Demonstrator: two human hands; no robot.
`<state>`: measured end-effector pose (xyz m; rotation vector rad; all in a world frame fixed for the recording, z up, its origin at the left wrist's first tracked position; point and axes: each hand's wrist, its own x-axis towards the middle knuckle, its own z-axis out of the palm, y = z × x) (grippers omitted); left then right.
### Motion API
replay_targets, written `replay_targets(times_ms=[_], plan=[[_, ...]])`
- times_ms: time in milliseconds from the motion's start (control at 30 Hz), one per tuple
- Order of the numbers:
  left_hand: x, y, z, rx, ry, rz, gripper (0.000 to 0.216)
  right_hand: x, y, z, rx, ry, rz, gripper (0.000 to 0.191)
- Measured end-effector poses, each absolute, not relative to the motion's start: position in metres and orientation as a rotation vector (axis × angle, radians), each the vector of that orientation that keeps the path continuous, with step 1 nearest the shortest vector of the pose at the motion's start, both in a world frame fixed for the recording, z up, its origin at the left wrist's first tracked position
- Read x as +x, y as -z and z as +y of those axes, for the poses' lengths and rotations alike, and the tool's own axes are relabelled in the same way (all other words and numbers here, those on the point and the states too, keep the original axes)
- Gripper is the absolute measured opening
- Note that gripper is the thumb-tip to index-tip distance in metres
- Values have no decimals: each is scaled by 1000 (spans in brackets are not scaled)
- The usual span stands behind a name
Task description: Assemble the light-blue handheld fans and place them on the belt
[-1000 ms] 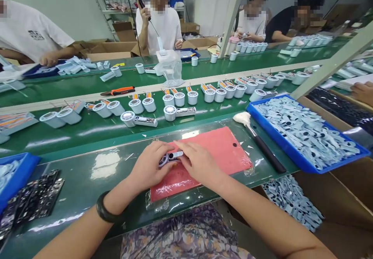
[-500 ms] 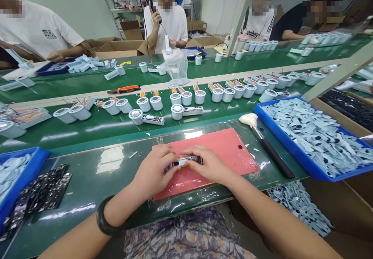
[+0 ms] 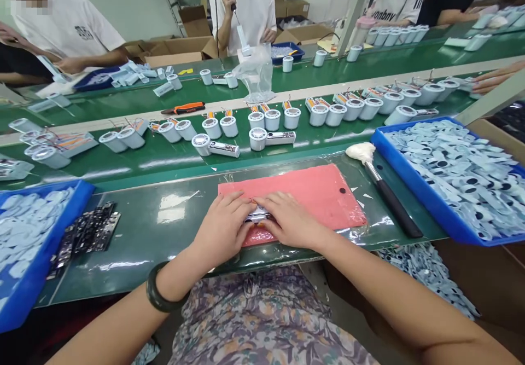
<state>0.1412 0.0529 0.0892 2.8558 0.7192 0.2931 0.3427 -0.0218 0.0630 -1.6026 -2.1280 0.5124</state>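
Note:
My left hand [image 3: 227,220] and my right hand [image 3: 289,220] meet over a red mat [image 3: 315,190]. Between them they grip a slim, shiny handle-like part [image 3: 258,215], lying crosswise just above or on the mat. Fingers cover both its ends, so only a silvery middle strip shows. The fingers of each hand are bent over the top, with the thumbs on the near side. Right of the mat lies a mallet [image 3: 394,206] with a black grip and a white wrapped head.
Blue trays of pale blue parts stand at right [image 3: 443,212] and left [image 3: 77,201]. Black circuit boards [image 3: 92,228] lie beside the left one. Beyond, several round-headed units [image 3: 257,139] line the green belt, with orange-handled pliers [image 3: 186,108]. Co-workers sit opposite.
The view has tilted down and shifted slightly. My hands have closed further over the part, covering more of it. At far right, another person's hand has appeared by the belt.

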Motion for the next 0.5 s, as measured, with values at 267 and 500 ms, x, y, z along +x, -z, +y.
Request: replay_targets(times_ms=[267,500], plan=[[146,-89,47,2955,-310,713,29,337,-59,-22,-1643,-440,-2103,34],[111,-104,91,3105,-333,816,34,347,-34,-29,-1487,-481,-1711,50]])
